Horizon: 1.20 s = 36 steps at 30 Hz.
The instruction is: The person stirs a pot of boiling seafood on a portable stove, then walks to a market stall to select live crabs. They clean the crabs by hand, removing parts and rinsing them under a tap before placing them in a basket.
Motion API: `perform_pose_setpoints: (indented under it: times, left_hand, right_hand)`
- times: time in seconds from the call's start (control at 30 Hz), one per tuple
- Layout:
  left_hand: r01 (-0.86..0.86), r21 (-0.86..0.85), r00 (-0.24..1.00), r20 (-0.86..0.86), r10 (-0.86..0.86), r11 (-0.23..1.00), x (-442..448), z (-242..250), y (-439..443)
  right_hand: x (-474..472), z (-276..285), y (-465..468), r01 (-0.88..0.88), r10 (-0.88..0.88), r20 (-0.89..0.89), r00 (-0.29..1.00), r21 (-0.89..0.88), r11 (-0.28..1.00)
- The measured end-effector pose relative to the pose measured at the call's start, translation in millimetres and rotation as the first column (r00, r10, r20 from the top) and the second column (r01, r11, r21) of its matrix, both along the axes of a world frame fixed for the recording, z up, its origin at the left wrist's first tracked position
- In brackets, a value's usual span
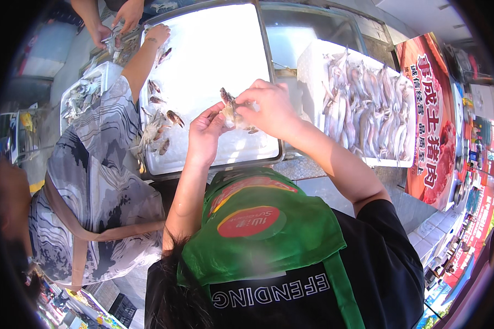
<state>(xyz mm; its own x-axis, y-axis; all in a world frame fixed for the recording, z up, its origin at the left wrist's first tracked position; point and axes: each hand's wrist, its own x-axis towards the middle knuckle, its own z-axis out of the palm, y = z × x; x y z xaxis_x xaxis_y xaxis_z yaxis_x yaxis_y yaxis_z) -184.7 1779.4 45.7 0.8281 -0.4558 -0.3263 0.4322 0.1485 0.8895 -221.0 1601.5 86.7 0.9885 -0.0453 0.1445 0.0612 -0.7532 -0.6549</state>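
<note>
Over the white tray (214, 53), both my hands grip a small piece of seafood (228, 98). One end of it is dark and mottled; the lower part is pale and partly hidden by my fingers, so I cannot tell its exact kind. My left hand (207, 132) pinches it from the lower left. From the right, the fingertips of my right hand (271, 106) press against its side. Several small dark mottled pieces (175, 119) lie along the tray's left side, beside pale crabs (151, 130) at its edge.
A foam box of long pale fish (362, 111) stands to the right, before a red printed sign (428, 119). Close on my left, a person in a patterned top (107, 177) reaches to the tray's far-left corner. Beyond, another person's hands (127, 18) hold a crab near a crab-filled foam box (82, 96).
</note>
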Motion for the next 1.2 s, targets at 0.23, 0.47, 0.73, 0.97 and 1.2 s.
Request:
perform_pose_setpoints:
  times: [0.23,0.47,0.73,0.97,1.2]
  left_hand:
    - [0.109,-0.128,0.994,-0.002,-0.11,0.986,-6,1,8]
    - [0.035,-0.042,0.999,0.034,-0.033,0.999,-16,-3,-3]
    - [-0.067,0.433,0.887,0.438,-0.145,0.899,-14,-15,-4]
    - [-0.09,0.32,0.933,0.359,-0.033,0.943,-20,-13,-4]
    - [-0.15,0.374,0.898,0.438,-0.031,0.915,-18,-5,-2]
  right_hand:
    - [-5,6,14,-0.014,0.011,0.066,0.998,0.041,0.999]
    - [-9,-1,20,0.024,-0.003,-0.122,0.993,0.168,0.986]
    - [-2,-9,19,0.034,-0.009,-0.167,0.986,0.147,0.989]
    - [0,-11,26,-0.028,0.031,-0.05,0.998,0.05,0.998]
    - [9,-24,34,0.016,-0.016,-0.005,1.0,0.033,0.999]
